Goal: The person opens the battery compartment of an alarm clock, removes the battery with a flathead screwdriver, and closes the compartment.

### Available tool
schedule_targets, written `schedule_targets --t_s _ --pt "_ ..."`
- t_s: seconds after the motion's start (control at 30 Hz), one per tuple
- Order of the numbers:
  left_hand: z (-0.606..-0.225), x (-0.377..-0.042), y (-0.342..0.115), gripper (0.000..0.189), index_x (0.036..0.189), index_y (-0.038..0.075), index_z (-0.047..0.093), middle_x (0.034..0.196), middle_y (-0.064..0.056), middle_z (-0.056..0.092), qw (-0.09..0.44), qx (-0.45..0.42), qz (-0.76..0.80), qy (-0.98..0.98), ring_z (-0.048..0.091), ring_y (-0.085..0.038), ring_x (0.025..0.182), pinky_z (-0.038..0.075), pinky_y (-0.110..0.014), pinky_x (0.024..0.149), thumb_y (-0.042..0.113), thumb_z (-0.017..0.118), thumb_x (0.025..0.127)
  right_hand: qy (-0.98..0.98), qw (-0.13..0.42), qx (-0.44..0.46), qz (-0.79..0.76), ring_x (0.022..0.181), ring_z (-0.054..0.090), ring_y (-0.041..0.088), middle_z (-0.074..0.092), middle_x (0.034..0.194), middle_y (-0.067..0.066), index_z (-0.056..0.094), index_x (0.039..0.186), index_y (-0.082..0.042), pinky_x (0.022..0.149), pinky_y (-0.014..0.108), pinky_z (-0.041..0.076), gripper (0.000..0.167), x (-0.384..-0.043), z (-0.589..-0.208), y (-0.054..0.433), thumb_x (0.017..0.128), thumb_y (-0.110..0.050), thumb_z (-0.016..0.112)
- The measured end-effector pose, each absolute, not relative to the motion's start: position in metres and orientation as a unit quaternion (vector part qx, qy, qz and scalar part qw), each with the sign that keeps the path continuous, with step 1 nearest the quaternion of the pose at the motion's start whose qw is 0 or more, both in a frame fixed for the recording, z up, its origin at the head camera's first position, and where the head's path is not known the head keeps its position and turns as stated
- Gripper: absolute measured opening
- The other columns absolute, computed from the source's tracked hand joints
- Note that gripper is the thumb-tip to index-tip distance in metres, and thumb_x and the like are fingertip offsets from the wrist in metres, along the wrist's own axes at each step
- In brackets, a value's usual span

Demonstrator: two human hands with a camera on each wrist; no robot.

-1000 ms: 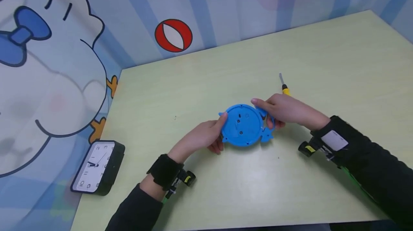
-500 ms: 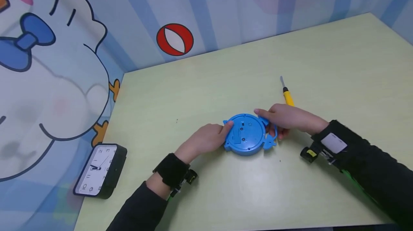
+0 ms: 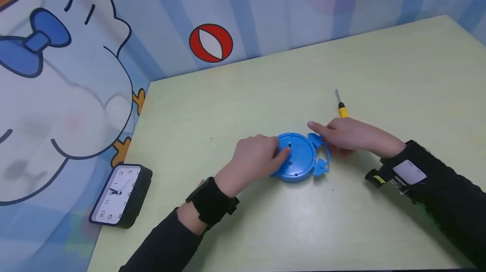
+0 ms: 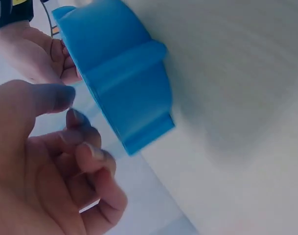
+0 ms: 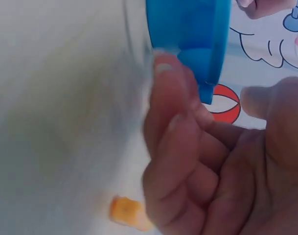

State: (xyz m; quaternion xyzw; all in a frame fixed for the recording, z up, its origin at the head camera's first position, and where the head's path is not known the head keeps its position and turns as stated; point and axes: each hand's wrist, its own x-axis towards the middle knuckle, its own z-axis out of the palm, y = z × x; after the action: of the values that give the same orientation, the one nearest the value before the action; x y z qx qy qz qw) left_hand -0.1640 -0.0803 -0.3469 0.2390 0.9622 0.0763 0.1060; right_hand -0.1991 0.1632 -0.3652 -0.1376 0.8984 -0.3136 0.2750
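Observation:
A blue twin-bell alarm clock (image 3: pixel 301 158) lies face down on the table, its back upward and its bells and handle to the right. Over its left part hovers my left hand (image 3: pixel 254 158), the thumb above the back. In the left wrist view, the loosely curled fingers (image 4: pixel 97 156) hold nothing, apart from the clock's side (image 4: pixel 124 73). My right hand (image 3: pixel 347 137) is beside the handle with its thumb lifted off. Its bent fingers (image 5: pixel 171 147) are close to the clock in the right wrist view; whether they touch it, I cannot tell.
A screwdriver (image 3: pixel 343 111) with a yellow handle lies just beyond my right hand, which partly hides it. At the table's left edge stands a black square clock (image 3: pixel 119 196). A wall (image 3: pixel 273 10) with cartoon prints borders the far side.
My left hand has let go of the blue clock's left edge and moved right, over its back. The right thumb has come off the bell. The clock has been lowered onto the table.

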Motion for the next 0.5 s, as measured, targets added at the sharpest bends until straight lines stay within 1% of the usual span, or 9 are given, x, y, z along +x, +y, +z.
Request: schedule_targets --t_s 0.13,0.3,0.4,0.5 --pt "-0.349 -0.169 -0.071 0.046 0.061 0.015 0.047 0.051 0.004 0.036 0.138 0.244 0.082 0.956 0.044 -0.013 0.047 0.029 -0.023 0.044 0.035 0.055 0.102 0.899 0.299 -0.146 -0.285 0.048 0.052 0.019 0.051 0.056 0.002 0.062 0.068 -0.007 0.056 0.032 0.041 0.075 -0.195 -0.364 0.164 0.103 -0.066 0.031" --pt "-0.351 -0.171 -0.063 0.047 0.058 0.015 0.044 0.050 0.004 0.033 0.163 0.208 0.069 0.962 0.044 -0.013 0.046 0.029 -0.024 0.045 0.034 0.055 0.100 0.894 0.323 -0.160 -0.268 0.047 0.051 0.017 0.053 0.055 0.001 0.061 0.067 -0.009 0.054 0.031 0.041 0.071 -0.195 -0.365 0.163 0.103 -0.064 0.035" --pt "-0.351 -0.170 -0.056 0.048 0.057 0.015 0.045 0.051 0.003 0.036 0.169 0.193 0.038 0.966 0.047 -0.014 0.049 0.032 -0.025 0.045 0.035 0.054 0.100 0.888 0.329 -0.170 -0.274 0.047 0.052 0.016 0.054 0.056 0.001 0.061 0.068 -0.009 0.053 0.030 0.043 0.067 -0.195 -0.366 0.163 0.104 -0.060 0.038" --pt "-0.350 -0.170 -0.049 0.048 0.058 0.016 0.051 0.056 0.002 0.044 0.168 0.194 -0.003 0.966 0.051 -0.015 0.054 0.037 -0.025 0.046 0.037 0.051 0.102 0.880 0.331 -0.181 -0.287 0.047 0.053 0.015 0.056 0.056 0.001 0.063 0.070 -0.009 0.052 0.030 0.045 0.063 -0.196 -0.367 0.164 0.105 -0.056 0.040"
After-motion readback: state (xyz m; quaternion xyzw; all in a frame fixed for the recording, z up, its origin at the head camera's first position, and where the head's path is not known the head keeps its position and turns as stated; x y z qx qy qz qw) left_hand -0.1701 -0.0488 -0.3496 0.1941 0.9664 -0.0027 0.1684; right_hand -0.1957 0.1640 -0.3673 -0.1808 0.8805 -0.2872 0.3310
